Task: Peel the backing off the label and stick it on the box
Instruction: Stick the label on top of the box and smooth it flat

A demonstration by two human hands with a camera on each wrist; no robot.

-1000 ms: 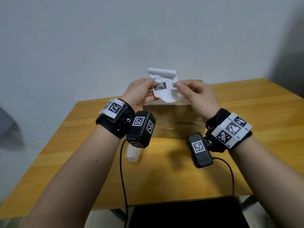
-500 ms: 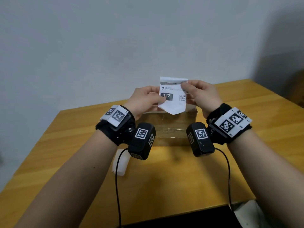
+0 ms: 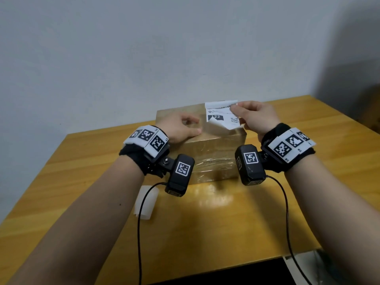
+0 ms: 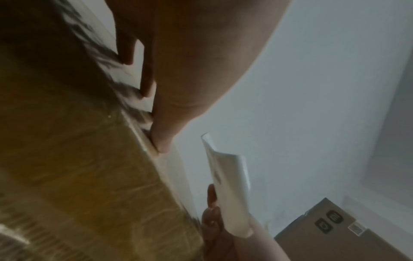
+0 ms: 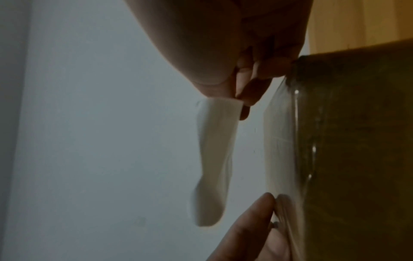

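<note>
A taped cardboard box (image 3: 213,153) stands on the table. A white label (image 3: 223,117) printed with "122" and a QR code hangs over the box's right top, its lower left corner curled up. My right hand (image 3: 236,112) pinches the label's upper right edge. My left hand (image 3: 194,125) rests on the box's left top and holds nothing. In the left wrist view my fingers (image 4: 161,132) press on the box (image 4: 78,159), beside the label (image 4: 230,185). The right wrist view shows the label (image 5: 214,150) dangling from my pinch, apart from the box (image 5: 357,141).
A curled white strip of paper (image 3: 145,202) lies on the wooden table (image 3: 205,233) in front of the box's left side. Camera cables hang from both wrists. A grey wall is close behind. Another cardboard box (image 4: 335,229) stands off to the right.
Both hands came down from mid-air to the box. My left hand let go of the label and now rests on the box top; my right hand still pinches the label.
</note>
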